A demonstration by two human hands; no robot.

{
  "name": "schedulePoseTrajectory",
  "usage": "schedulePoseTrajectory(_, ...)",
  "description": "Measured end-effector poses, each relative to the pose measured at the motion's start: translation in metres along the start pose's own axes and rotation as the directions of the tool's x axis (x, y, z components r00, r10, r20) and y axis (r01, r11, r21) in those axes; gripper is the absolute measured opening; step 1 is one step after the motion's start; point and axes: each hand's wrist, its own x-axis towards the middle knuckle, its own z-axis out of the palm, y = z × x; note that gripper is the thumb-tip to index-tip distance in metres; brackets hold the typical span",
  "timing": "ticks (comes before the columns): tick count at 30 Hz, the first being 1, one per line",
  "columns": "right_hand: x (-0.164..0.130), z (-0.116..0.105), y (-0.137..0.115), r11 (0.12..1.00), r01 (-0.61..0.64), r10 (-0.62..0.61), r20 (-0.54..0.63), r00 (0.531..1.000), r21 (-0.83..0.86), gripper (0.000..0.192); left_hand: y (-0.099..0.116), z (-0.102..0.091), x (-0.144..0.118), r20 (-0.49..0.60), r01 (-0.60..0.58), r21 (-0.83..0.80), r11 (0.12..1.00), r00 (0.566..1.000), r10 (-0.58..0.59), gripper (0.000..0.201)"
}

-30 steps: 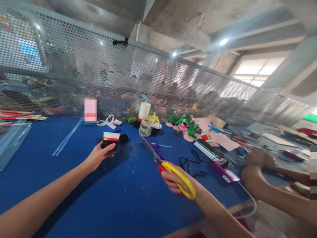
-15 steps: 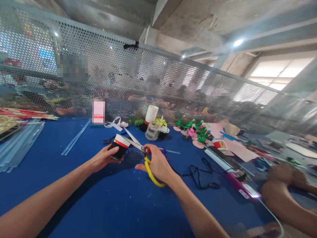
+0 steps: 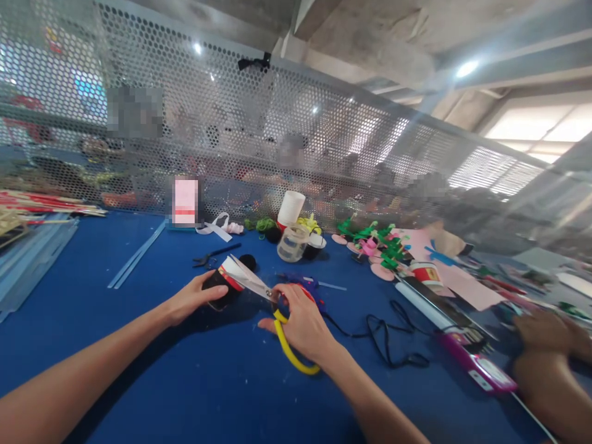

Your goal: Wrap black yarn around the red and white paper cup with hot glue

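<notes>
My left hand (image 3: 190,298) holds a small black paper cup (image 3: 225,285) with a red and white rim, tilted toward the right above the blue table (image 3: 139,345). My right hand (image 3: 300,317) grips yellow-handled scissors (image 3: 271,300). Their open blades point left and reach the cup's rim.
Black pliers (image 3: 213,253), a white cup (image 3: 291,208) and a clear tape roll (image 3: 291,244) lie further back. Green and pink craft flowers (image 3: 377,246), a black cord (image 3: 386,336) and a magenta tool (image 3: 476,364) sit at right. Another person's hands (image 3: 548,345) work at far right. A perforated metal screen (image 3: 259,135) borders the table.
My right hand brought the scissors from the right to the cup. My left hand tipped the cup from upright toward the blades.
</notes>
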Motion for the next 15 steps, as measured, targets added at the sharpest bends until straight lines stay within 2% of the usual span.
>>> schedulePoseTrajectory(6, -0.0007, 0.0003, -0.0023, 1.000, 0.001, -0.001, 0.010, 1.000, 0.015, 0.037, -0.0013, -0.0012, 0.0006, 0.016, 0.001, -0.002, 1.000, 1.000, -0.001, 0.049)
schedulePoseTrajectory(15, -0.0015, -0.0016, -0.0060, 1.000, -0.012, 0.011, 0.023, 1.000, 0.026, 0.043, -0.0011, -0.0015, -0.0006, 0.030, -0.014, 0.002, 1.000, 0.999, 0.014, 0.040)
